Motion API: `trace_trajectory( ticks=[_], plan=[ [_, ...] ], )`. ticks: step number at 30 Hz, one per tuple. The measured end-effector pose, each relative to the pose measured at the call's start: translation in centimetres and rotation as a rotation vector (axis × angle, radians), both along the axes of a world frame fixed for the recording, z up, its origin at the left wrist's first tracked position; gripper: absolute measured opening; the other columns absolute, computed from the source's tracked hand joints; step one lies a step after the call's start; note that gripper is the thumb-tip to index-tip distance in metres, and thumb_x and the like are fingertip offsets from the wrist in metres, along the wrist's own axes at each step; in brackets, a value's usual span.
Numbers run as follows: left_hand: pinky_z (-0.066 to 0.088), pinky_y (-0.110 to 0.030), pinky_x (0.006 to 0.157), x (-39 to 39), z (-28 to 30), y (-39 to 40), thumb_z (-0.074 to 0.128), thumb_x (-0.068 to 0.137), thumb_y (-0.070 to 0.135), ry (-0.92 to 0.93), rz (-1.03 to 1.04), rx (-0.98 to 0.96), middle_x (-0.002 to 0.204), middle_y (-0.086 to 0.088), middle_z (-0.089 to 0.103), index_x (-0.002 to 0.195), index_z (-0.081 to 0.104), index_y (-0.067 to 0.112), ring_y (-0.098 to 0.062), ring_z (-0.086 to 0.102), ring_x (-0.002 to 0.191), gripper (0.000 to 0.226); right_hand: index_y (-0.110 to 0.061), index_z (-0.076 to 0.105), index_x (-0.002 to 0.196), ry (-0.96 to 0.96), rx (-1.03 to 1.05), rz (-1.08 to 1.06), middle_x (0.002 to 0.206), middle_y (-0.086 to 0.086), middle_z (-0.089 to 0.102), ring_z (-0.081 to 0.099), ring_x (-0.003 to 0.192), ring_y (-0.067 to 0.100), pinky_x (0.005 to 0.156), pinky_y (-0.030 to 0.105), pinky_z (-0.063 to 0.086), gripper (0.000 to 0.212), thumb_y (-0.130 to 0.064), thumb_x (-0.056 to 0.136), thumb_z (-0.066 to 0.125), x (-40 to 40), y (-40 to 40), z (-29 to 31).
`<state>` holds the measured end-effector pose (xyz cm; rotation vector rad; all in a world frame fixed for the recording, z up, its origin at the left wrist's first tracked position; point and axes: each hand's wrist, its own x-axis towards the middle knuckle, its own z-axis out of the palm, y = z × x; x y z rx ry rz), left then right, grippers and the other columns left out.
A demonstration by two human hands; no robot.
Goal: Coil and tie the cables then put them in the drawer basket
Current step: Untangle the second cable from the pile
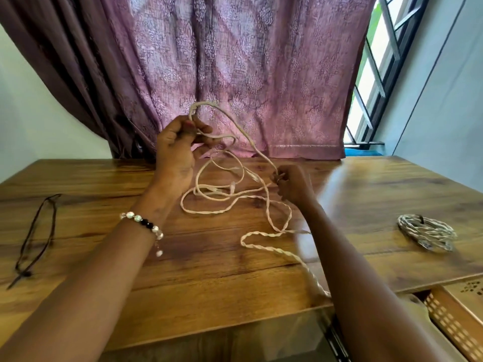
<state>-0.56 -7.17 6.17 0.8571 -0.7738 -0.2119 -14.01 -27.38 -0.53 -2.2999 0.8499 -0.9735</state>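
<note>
Nearest you, past the table's [183,296] front edge at its right corner, sits the drawer basket [454,320], a brown wall with rows of small slots; only a corner of it shows, and what it holds is hard to tell from here.

On the table, well toward its left end, lies a thin dark tie [36,236], looped and flat on the wood. Toward the right end rests a coiled cable [426,232], a pale wound bundle bound with a dark band at its top, apart from everything else.

Your forearms reach across the middle of the table, and your right arm covers the point where the loose cable [264,246] meets the front edge. That cable is cream, twisted like rope, and runs from the front edge in slack bends up the table's middle, where several thinner strands tangle in open loops.

Your right hand [292,185] is closed, pinching a strand between thumb and fingertips just above the wood. Your left hand [177,150] is raised higher, beyond the tangle, fingers curled round a loop of the same cable that arches above it.

Behind the table's far edge hangs a mauve patterned curtain [235,61], with a barred window [384,61] at its right.
</note>
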Motion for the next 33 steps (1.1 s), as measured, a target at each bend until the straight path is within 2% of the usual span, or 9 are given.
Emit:
trace_trajectory(
  ticks=[4,7,11,13,16,20,26,29,33],
  plan=[
    [0.058,-0.032,0.058,1.2,-1.2,0.2,0.044,0.100,0.008,-0.010,0.064,0.107,0.068,0.004,0.069,0.076,0.060,0.016,-0.014,0.064,0.065,0.030,-0.012,0.058,0.088,-0.258,0.182,-0.083,0.085,0.013,0.069,0.068,0.077,0.030,0.071,0.050,0.056,0.010,-0.016,0.092,0.050,1.0,-1.4,2.1],
    [0.053,-0.026,0.062,2.4,-2.1,-0.1,0.041,0.101,0.011,-0.050,0.217,0.211,0.060,0.009,0.065,0.075,0.058,0.016,-0.006,0.061,0.059,0.032,-0.005,0.050,0.089,-0.568,0.385,0.168,0.082,0.013,0.062,0.067,0.072,0.024,0.068,0.040,0.059,0.016,0.011,0.090,0.046,0.9,-0.7,5.3],
    [0.051,-0.042,0.070,2.5,-2.3,-0.7,0.038,0.101,0.004,-0.121,0.228,0.264,0.053,0.009,0.057,0.085,0.056,0.017,-0.009,0.053,0.053,0.027,-0.012,0.058,0.083,-0.768,0.149,0.188,0.081,0.011,0.065,0.065,0.079,0.025,0.078,0.044,0.056,0.029,0.014,0.074,0.048,1.3,-0.1,8.7],
    [0.053,-0.051,0.072,2.0,-2.0,-1.0,0.038,0.099,0.001,-0.194,0.247,0.312,0.060,0.003,0.052,0.092,0.054,0.017,-0.015,0.050,0.057,0.024,-0.010,0.067,0.088,-0.712,-0.053,0.121,0.085,0.006,0.071,0.068,0.082,0.017,0.077,0.037,0.057,0.023,0.006,0.076,0.055,1.5,0.2,9.9],
    [0.055,-0.045,0.067,1.4,-1.4,-1.2,0.038,0.099,0.002,-0.259,0.291,0.363,0.070,-0.001,0.052,0.103,0.054,0.012,-0.013,0.052,0.055,0.019,0.000,0.072,0.099,-0.618,-0.301,0.147,0.095,0.008,0.072,0.066,0.089,0.007,0.079,0.014,0.052,0.023,0.002,0.084,0.055,1.5,1.2,11.4],
    [0.056,-0.036,0.055,1.4,-0.8,-1.3,0.044,0.096,0.003,-0.219,0.334,0.416,0.080,-0.002,0.057,0.101,0.057,0.012,-0.008,0.057,0.045,0.017,-0.003,0.070,0.104,-0.436,-0.396,0.327,0.097,0.010,0.073,0.069,0.093,0.015,0.084,0.031,0.056,0.023,-0.012,0.093,0.052,2.0,1.9,12.5],
    [0.044,-0.023,0.042,-0.8,-1.3,-2.3,0.066,0.087,0.009,-0.157,-0.087,0.458,0.101,-0.013,0.066,0.115,0.056,0.013,-0.002,0.050,0.043,0.030,0.007,0.059,0.111,-0.567,0.045,0.685,0.089,0.018,0.065,0.064,0.087,0.024,0.083,0.038,0.052,0.028,-0.006,0.101,0.036,3.2,5.2,12.9],
    [0.033,-0.017,0.034,-3.1,-1.6,-2.7,0.068,0.084,0.009,-0.108,-0.344,0.508,0.105,-0.021,0.062,0.133,0.043,0.008,-0.004,0.041,0.038,0.055,0.009,0.057,0.114,-0.574,0.035,0.749,0.090,0.015,0.065,0.065,0.088,0.016,0.082,0.030,0.053,0.030,-0.007,0.101,0.035,3.6,6.3,13.6],
    [0.030,-0.015,0.033,-5.3,-2.5,-3.7,0.084,0.060,0.034,-0.163,-0.479,0.582,0.111,-0.031,0.063,0.136,0.039,0.016,-0.004,0.040,0.038,0.090,0.007,0.056,0.116,-0.613,0.084,0.804,0.094,0.013,0.063,0.064,0.091,0.012,0.084,0.030,0.052,0.031,-0.008,0.102,0.033,3.8,7.0,14.0]
  ],
)
